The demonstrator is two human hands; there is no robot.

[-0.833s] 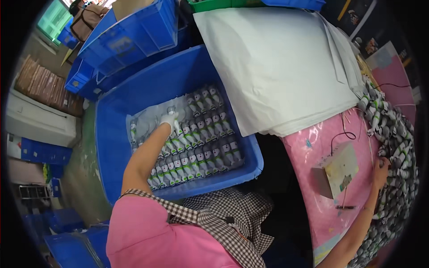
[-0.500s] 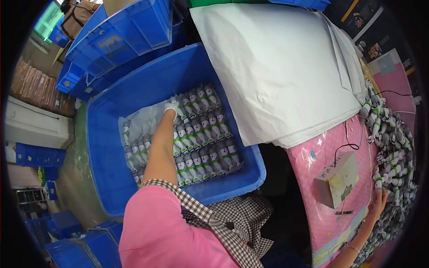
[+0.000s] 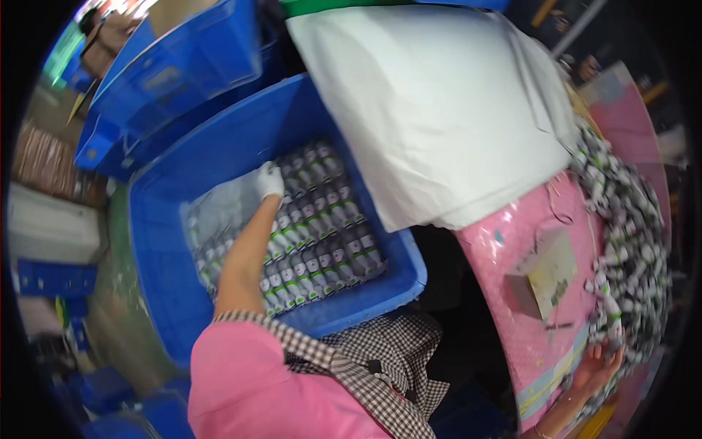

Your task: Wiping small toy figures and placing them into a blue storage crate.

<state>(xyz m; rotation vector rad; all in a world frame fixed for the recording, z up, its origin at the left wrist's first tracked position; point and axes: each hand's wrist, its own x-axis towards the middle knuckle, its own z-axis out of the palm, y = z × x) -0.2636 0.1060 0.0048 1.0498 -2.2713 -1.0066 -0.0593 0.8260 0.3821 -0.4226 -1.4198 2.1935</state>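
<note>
A pink table (image 3: pixel 530 344) filled the right, a blue tub (image 3: pixel 161 249) the left. White paper (image 3: pixel 439 110) covered the table's far part. In the tub lay rows of small grey, white and green figures (image 3: pixel 318 256); more lay in a loose heap (image 3: pixel 629 249) along the table's right side. A box (image 3: pixel 545 274) sat left of the heap. The right hand (image 3: pixel 596 368), fingers curved and slightly apart, was at the heap's near end; the white-gloved left hand (image 3: pixel 271 183) was by the tub's far row. Whether either held a figure could not be told.
</note>
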